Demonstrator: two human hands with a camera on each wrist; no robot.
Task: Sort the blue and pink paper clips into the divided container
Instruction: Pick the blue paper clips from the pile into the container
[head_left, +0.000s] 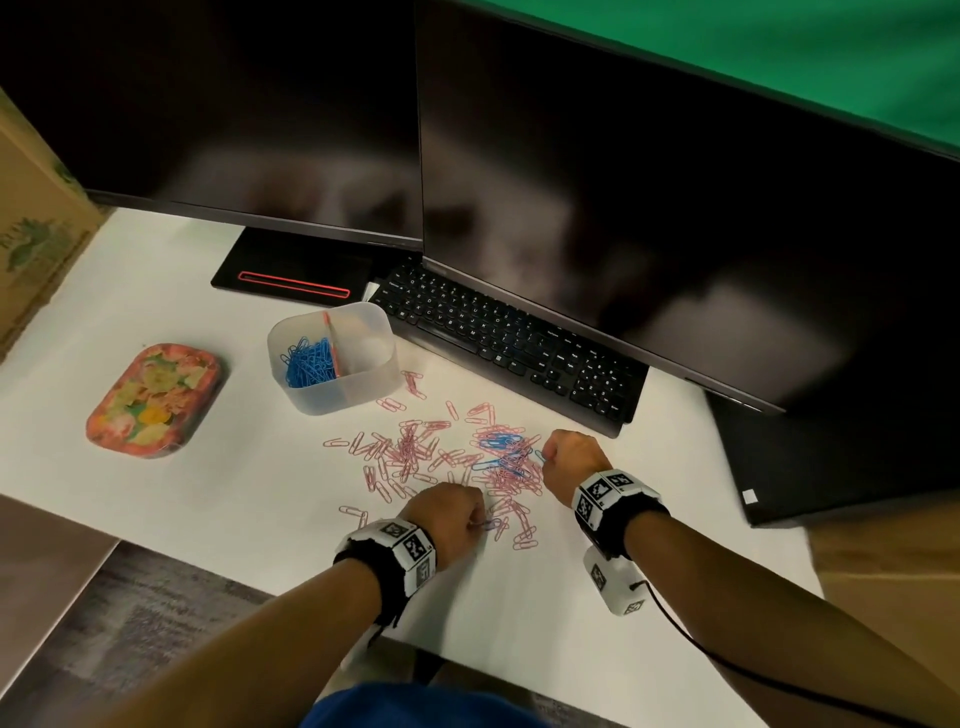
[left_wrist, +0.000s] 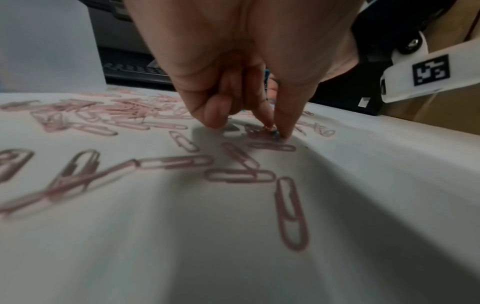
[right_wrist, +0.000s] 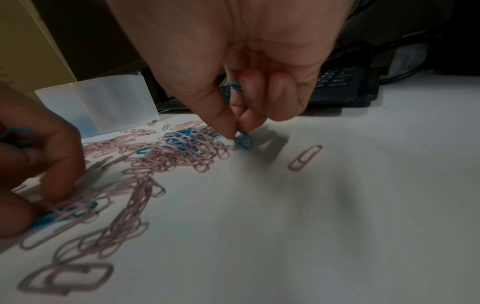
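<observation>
Both of my forearms are reaching in from the bottom of the head view, each wearing a marked wrist band. My left hand (head_left: 451, 512) is curling over the near edge of the pink clips (head_left: 410, 454), its fingers pinching a clip at the tips. My right hand (head_left: 570, 457) is pinching a blue clip (head_left: 540, 456) at the right edge of the heap, where a few more blue clips (head_left: 496, 442) are lying tangled with pink ones. Farther back the divided container (head_left: 363, 387) is sitting on the white bench (head_left: 234, 483), its left compartment holding the sorted blue clips (head_left: 307, 362); what the right compartment is holding I cannot tell. A patterned tray (head_left: 155, 399) is lying to the left, a keyboard (head_left: 511, 345) behind.

Seen from the left wrist, my fingers (left_wrist: 285, 117) are pressing together on something small against the bench; its colour is too blurred to tell.

Seen from the right wrist, my thumb and forefinger are gripping the blue clip (right_wrist: 244, 140), with another blue one tucked in my curled fingers (right_wrist: 275, 92).
</observation>
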